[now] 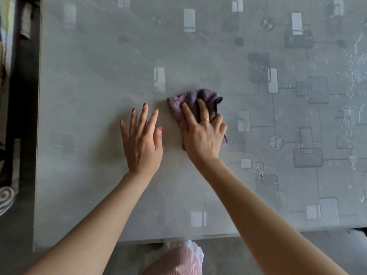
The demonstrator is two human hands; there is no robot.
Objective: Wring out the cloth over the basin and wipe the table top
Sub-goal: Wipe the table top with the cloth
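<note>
A crumpled purple cloth (193,100) with a dark edge lies on the grey patterned table top (99,76) near its middle. My right hand (202,133) lies on top of the cloth with its fingers spread over it, pressing it onto the surface; part of the cloth is hidden under the palm. My left hand (142,139) rests flat on the bare table just left of the cloth, fingers straight and spread, holding nothing. No basin is in view.
The table's left edge (38,135) borders a dark floor strip with furniture beyond. Its near edge (178,238) runs just above my knee in pink striped fabric (176,261). Wet streaks glisten on the table's right side (355,62).
</note>
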